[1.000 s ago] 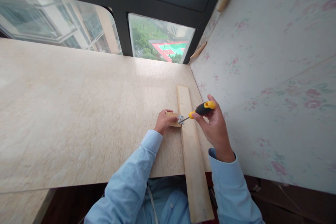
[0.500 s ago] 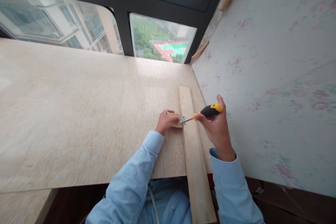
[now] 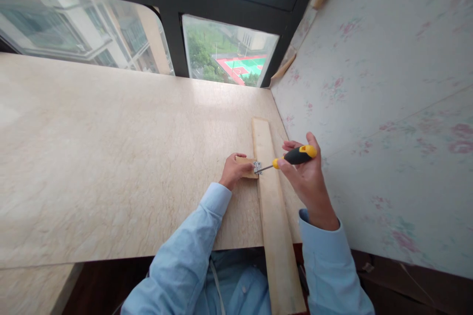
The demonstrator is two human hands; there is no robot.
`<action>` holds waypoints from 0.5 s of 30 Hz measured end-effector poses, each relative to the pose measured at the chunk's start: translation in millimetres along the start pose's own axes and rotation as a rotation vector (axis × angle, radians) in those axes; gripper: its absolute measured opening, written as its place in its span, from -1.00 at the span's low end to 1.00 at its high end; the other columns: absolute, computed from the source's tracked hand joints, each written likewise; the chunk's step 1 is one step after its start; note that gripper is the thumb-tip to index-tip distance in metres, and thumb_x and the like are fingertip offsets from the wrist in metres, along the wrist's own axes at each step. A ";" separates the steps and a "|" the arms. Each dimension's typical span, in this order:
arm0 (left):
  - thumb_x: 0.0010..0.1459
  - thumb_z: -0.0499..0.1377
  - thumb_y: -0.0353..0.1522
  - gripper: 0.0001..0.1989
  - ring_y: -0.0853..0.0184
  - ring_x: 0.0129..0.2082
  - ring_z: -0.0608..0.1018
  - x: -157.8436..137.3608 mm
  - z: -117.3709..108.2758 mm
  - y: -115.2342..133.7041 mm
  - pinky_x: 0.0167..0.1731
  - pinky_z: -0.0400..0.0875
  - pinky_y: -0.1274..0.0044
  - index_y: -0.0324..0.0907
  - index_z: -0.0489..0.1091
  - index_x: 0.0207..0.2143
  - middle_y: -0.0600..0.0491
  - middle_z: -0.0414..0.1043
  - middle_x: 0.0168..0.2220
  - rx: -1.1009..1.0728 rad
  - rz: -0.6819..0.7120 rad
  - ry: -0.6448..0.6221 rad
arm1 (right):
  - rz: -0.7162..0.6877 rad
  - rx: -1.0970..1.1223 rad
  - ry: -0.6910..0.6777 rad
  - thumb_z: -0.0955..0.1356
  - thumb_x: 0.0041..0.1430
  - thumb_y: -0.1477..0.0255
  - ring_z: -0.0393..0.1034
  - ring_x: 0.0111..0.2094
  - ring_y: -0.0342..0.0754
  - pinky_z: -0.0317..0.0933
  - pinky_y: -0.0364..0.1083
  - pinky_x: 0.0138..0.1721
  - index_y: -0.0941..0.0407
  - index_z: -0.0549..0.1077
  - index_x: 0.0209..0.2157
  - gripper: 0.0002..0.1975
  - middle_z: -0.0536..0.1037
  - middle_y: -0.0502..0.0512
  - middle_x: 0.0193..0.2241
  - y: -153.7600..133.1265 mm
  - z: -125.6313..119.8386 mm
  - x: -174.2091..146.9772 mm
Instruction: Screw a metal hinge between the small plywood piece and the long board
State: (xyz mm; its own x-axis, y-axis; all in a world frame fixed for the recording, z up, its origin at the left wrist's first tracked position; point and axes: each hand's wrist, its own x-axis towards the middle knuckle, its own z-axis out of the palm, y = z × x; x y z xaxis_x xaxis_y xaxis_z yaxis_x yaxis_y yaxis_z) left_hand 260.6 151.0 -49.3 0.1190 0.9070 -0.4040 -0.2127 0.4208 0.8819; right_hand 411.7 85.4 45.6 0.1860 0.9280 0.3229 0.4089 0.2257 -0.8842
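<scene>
A small metal hinge [image 3: 257,167] bridges a short wooden block [image 3: 248,161] and a long wooden board [image 3: 274,206]. My left hand [image 3: 234,170] grips the short block from its left side, thumb on top close to the hinge. In my right hand [image 3: 305,172] is a screwdriver [image 3: 297,155] with a black and yellow handle, held at a slant. Its shaft points left and down, and the tip meets the hinge on the block's side. Some fingers of the right hand are stretched out behind the handle.
The long board lies on a beige marble-patterned countertop [image 3: 129,167] and sticks out past its front edge toward my lap. Close on the right stands a wall with floral wallpaper [image 3: 388,108]. Dark-framed windows [image 3: 229,49] rise at the back.
The fingers of my right hand have shifted around the screwdriver handle, with more of them now showing behind it. My left hand keeps its hold on the block.
</scene>
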 end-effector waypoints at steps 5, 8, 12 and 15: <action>-0.32 0.40 -0.47 -0.54 0.37 -0.49 0.47 0.6 0.2 -0.9 -0.51 0.36 0.57 -0.24 0.37 -0.28 0.05 0.44 -0.42 0.022 0.011 0.020 | 0.039 0.105 -0.135 0.39 0.16 0.24 0.40 0.06 0.04 0.26 0.19 0.12 -0.10 -0.17 0.32 -0.15 0.44 0.16 0.05 -6.4 -0.7 -3.6; -0.32 0.40 -0.45 -0.54 0.37 -0.49 0.47 1.4 -0.5 -2.7 -0.52 0.34 0.58 -0.23 0.37 -0.28 0.06 0.44 -0.43 0.054 0.014 0.021 | 0.105 -0.131 0.030 0.47 0.01 0.15 0.48 -0.09 0.14 0.35 0.24 0.01 -0.01 -0.08 0.32 -0.03 0.46 0.24 0.00 -13.2 -0.6 -2.1; -0.32 0.40 -0.44 -0.54 0.37 -0.48 0.47 1.3 -0.8 -3.1 -0.51 0.36 0.57 -0.22 0.37 -0.28 0.05 0.44 -0.42 0.038 0.014 0.011 | 0.149 -0.225 0.116 0.50 -0.07 0.13 0.45 -0.05 0.18 0.36 0.23 0.00 0.00 -0.14 0.33 0.07 0.33 0.32 0.14 -15.7 -1.4 -3.1; -0.32 0.40 -0.45 -0.53 0.36 -0.48 0.48 0.0 -0.3 -1.0 -0.51 0.37 0.56 -0.23 0.36 -0.28 0.04 0.45 -0.42 0.024 0.004 0.005 | 0.103 0.011 -0.024 0.42 0.11 0.20 0.38 0.07 0.06 0.29 0.19 0.10 -0.08 -0.24 0.33 -0.05 0.37 0.20 0.09 -15.2 -4.4 -8.0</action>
State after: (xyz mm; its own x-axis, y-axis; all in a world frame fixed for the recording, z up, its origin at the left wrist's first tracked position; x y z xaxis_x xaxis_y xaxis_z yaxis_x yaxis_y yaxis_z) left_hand 260.4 150.6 -50.2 0.1128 0.9088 -0.4017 -0.1898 0.4165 0.8891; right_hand 407.9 73.2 57.9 0.2052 0.9533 0.2217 0.3787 0.1316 -0.9161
